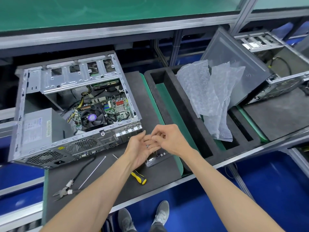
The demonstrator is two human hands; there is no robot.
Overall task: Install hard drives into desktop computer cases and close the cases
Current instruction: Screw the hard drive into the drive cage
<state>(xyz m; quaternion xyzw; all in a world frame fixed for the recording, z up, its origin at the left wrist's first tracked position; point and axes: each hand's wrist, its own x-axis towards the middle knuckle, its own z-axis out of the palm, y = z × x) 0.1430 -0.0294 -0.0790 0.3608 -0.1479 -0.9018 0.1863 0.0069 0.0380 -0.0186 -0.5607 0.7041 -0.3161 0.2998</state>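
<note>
Bench (117, 186), dark mat w/ green edging. On it L→R: open desktop case (73, 114) on its side, back panel toward viewer; cutters (64, 191), zip tie (92, 173), yellow/black screwdriver (138, 177) near front edge; hard drive (155, 159) just right of case; black foam tray (184, 104) w/ bubble wrap (212, 96); 2nd case (260, 64) tilted, far right.

The open computer case (73, 111) is lying on its side on the dark work mat, its side panel removed and its rear face pointing toward the viewer. Inside, the motherboard with a black CPU fan, a grey power supply at the left and a perforated metal drive cage at the far edge are showing. A second case (274, 67) is sitting to the right, tilted, its grey panel facing up-left.
</note>
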